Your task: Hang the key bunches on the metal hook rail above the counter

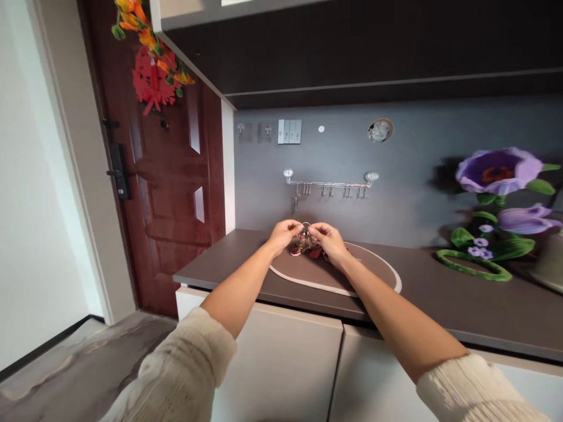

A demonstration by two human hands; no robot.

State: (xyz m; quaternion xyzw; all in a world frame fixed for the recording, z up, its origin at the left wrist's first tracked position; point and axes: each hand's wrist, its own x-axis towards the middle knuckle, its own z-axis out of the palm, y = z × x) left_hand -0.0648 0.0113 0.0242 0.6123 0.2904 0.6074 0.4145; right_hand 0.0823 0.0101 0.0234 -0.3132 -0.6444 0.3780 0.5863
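Both hands meet over an oval brown mat (292, 269) with a pale rim. My left hand (285, 234) pinches the left side of a metal key ring (306, 224). From the other side, my right hand (329, 239) grips the same ring with thumb and fingertips. Below the ring hang keys and small charms (303, 241), among them a dark red tag (315, 252); my right fingers hide some of them. Just behind, a single key (296, 202) dangles from the clear hook rail (328, 184) on the grey wall.
The mat lies on a dark countertop (224, 258) above white cabinet doors (290, 351). To the right stand purple plush flowers (499, 170) with a green looped base. A dark shelf (352, 53) overhangs the counter. A red-brown door (171, 223) is at left; wall switches (290, 132) sit above the rail.
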